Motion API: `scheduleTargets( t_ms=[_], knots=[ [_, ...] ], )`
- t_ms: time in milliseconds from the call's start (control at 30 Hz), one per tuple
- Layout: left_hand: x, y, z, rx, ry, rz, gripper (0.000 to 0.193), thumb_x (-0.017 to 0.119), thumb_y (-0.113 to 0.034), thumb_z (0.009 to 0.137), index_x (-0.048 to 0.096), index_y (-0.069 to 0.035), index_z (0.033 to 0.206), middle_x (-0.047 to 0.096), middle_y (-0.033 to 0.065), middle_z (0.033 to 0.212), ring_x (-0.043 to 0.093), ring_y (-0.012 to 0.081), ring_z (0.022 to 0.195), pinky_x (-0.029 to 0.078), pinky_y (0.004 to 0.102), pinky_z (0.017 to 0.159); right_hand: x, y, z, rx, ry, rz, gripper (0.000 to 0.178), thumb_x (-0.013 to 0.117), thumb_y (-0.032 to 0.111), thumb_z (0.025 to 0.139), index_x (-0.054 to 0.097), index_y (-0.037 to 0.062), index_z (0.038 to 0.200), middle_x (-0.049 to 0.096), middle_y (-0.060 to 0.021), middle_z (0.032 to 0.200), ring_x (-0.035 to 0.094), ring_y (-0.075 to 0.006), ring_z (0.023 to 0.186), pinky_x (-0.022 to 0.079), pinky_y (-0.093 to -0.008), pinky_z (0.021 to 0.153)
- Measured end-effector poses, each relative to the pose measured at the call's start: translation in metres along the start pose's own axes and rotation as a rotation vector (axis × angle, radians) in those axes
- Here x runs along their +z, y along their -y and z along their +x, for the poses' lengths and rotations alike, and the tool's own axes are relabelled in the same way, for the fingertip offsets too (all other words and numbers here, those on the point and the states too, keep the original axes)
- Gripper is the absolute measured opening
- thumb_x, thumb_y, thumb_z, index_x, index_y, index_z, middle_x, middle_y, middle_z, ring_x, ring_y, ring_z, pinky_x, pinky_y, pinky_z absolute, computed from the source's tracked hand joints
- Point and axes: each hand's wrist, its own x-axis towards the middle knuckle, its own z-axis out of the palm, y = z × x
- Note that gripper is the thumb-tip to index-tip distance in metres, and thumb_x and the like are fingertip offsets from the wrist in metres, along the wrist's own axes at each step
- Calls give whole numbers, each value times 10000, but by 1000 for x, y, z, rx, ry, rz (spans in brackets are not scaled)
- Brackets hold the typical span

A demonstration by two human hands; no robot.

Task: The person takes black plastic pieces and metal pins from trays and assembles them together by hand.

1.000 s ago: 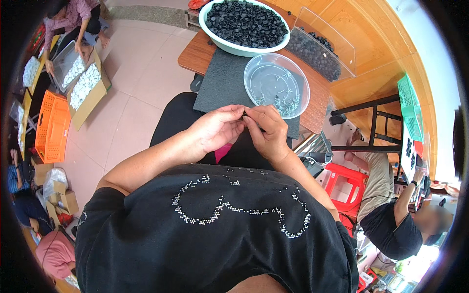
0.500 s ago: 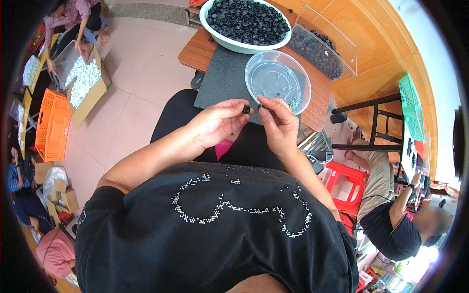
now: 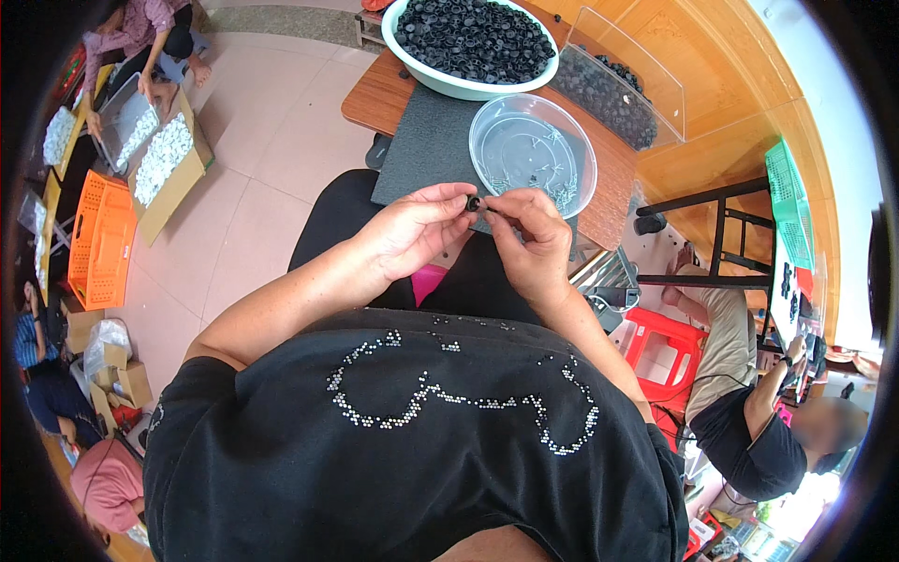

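Between thumb and fingers, my left hand (image 3: 419, 230) pinches a small round black plastic part (image 3: 473, 202) with a hollow middle. My right hand (image 3: 534, 234) is closed in a pinch right against that part; whatever tiny piece its fingertips hold is too small to name. Both hands are held over my lap at the near edge of a dark grey mat (image 3: 426, 145). Just beyond my right hand stands a round clear plastic tub (image 3: 482, 140) with small pale, thin pieces scattered inside. Behind it, a pale green basin (image 3: 468, 92) is heaped with black plastic parts (image 3: 473, 42).
A clear bin (image 3: 609, 98) of black parts stands at the right of the brown table (image 3: 370, 98). To the left are an orange crate (image 3: 98, 239) and a cardboard box (image 3: 178, 201) of white pieces beside a person. Another person sits at right near a red stool (image 3: 655, 351).
My right hand's fingertips have moved left to meet the black part, closing the gap between the hands. At far left, the other person has shifted the tray of white pieces.
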Motion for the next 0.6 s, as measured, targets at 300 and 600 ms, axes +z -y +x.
scheduleTargets(
  t_ms=[300,600],
  knots=[
    [2,4,1,31,27,34,213,548,-65,884,552,-24,1093,580,62,996,559,139,946,473,230,875,3,6,2,-6,-15,-16,188,627,-103,743,624,-23,914,586,-91,916,598,-130,792,500,-220,654],
    [1,4,2,43,25,73,213,541,-74,890,560,-14,1093,583,59,1006,562,142,939,462,238,876,5,2,2,-29,-76,50,144,676,-66,713,613,-12,830,622,-103,838,638,-158,708,520,-248,593]
  ],
)
